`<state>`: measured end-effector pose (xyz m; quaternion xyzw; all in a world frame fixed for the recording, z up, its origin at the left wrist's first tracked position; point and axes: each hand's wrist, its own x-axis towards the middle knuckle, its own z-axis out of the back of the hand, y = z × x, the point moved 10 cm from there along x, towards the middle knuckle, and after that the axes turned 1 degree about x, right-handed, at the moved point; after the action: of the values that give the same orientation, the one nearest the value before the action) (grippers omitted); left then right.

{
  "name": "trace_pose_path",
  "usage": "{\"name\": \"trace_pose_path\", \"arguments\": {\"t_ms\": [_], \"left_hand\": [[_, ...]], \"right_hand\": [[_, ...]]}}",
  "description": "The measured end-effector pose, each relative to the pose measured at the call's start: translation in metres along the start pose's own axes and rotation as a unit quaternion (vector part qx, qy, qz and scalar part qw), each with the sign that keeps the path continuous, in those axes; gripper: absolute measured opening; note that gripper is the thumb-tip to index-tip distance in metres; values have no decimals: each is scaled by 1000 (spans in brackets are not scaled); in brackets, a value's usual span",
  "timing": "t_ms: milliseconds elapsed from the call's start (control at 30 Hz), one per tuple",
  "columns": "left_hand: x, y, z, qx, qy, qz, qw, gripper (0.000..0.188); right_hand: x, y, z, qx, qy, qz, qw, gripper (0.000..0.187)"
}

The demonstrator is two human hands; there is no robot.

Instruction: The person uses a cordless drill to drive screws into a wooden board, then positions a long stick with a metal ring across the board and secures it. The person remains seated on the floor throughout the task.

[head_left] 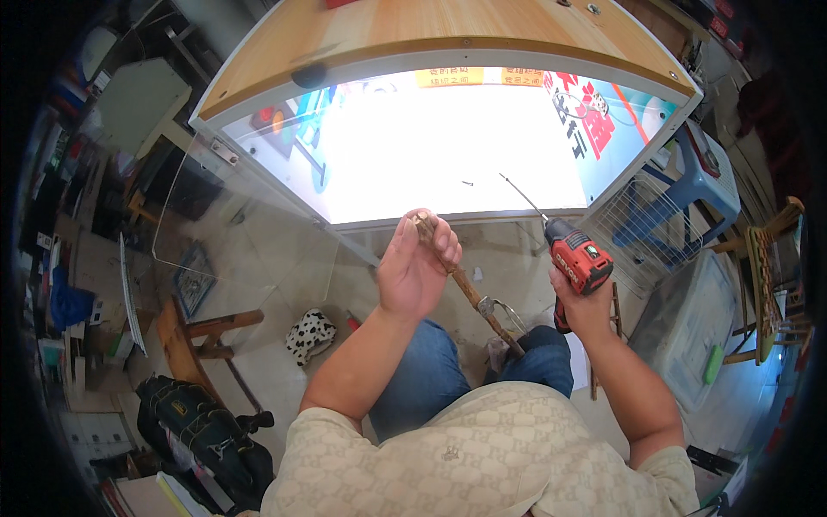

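Two bare hands are at work in front of one wood-topped desk (482,30), whose glowing white interior faces the person; the left hand (410,274) has its fingers curled around the upper end of one brown wooden stick (465,287), which slants down to the right over the lap and carries one looped metal fitting (489,306) partway along; the right hand (587,306) grasps one red-and-black cordless drill (582,256) by its handle, its fingers partly hidden behind the tool; one long thin bit (523,195) runs from the drill up and to the left, its tip in front of the bright surface, though I cannot tell whether it touches; one short dark screw (467,183) shows against that glow, left of the bit's tip; two orange labels (450,77) sit at the opening's upper edge; on the floor to the left lie one black-and-white spotted cap (310,336) and, nearer the person, one dark tool bag (207,439), with one wooden stool (191,345) between desk and bag; to the right stand one blue plastic stool (702,185) and one translucent lidded bin (680,323).
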<state>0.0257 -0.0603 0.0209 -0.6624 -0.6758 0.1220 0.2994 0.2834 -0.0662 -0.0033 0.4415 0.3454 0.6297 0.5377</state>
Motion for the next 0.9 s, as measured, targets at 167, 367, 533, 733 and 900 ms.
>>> {"name": "trace_pose_path", "arguments": {"t_ms": [167,367,533,733,900], "left_hand": [[3,-4,17,6,-39,-29,999,30],[7,-6,30,-5,-52,-38,998,29],[9,-7,35,7,-59,-43,997,29],[10,-12,47,-49,-101,-61,992,28],[11,-13,55,-83,-113,-57,989,29]], "right_hand": [[7,0,-3,-48,3,-9,999,33],[12,-4,-6,-47,17,-21,999,33],[12,-5,-6,-30,16,-14,999,32],[5,-4,-6,-22,16,-10,1000,27],[2,-1,-7,-10,13,1,1000,25]]}}
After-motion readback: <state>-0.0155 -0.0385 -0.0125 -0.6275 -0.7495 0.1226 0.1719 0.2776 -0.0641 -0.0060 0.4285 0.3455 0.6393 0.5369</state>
